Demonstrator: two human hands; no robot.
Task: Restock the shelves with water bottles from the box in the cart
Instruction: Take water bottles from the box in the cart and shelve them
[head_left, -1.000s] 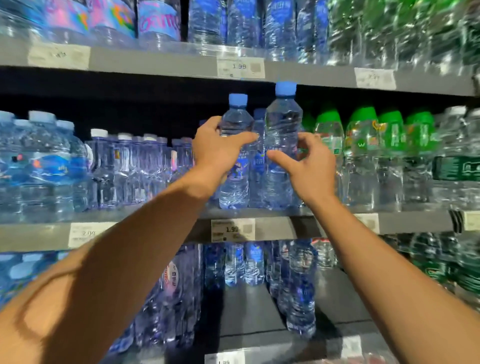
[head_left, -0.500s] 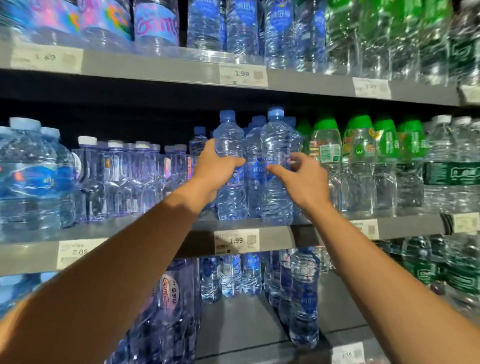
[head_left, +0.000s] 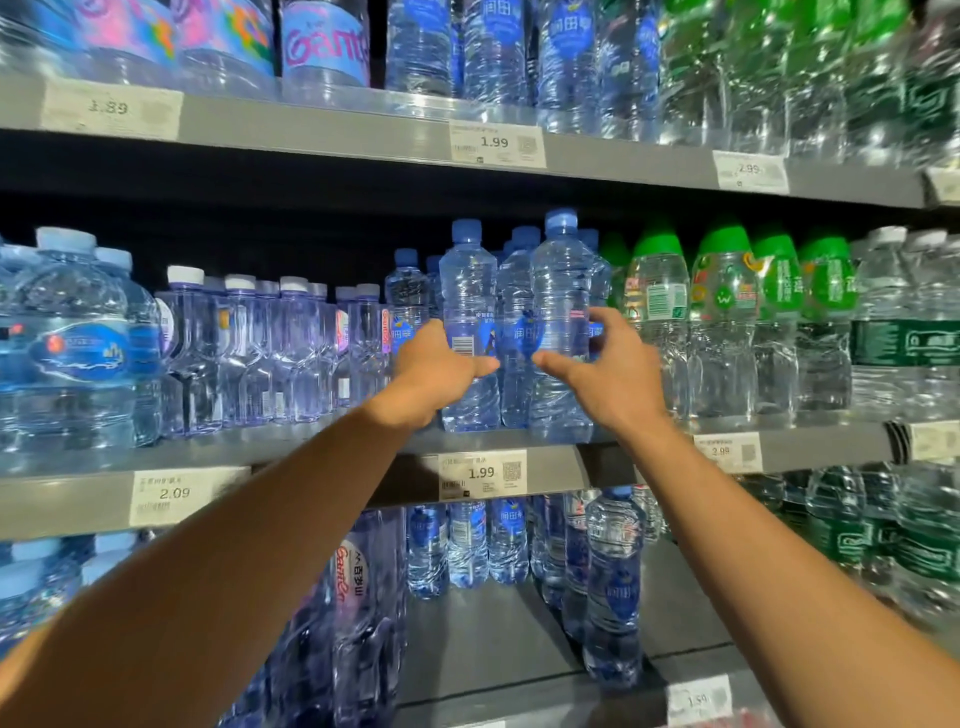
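Bottles sit at the middle shelf's (head_left: 322, 457) front edge: my left hand (head_left: 434, 376) wraps one bottle (head_left: 467, 312), my right hand (head_left: 613, 374) another bottle (head_left: 561, 312), fingers curled. Careless release could topple either off that edge, I judge.

Two clear, pale-blue bottles (head_left: 469, 332) (head_left: 562, 332) with blue caps are seen on a grey shelf (head_left: 322, 470); a white barcode patch is borne by the left one, a blue label with a pink strip by the right one. Violet-tinted bottles (head_left: 270, 358) are topped with white caps. Large bottles (head_left: 72, 343) at far left are banded with deep-blue labels marked in red and white. Green caps and green, red and yellow labels are shown on the bottles (head_left: 722, 312) to the right, and dark-green bands on the clear bottles (head_left: 904, 338) beyond. White price tags (head_left: 482, 474) are printed in black. Pink-and-blue patterned labels (head_left: 322, 47) are carried on the top shelf.
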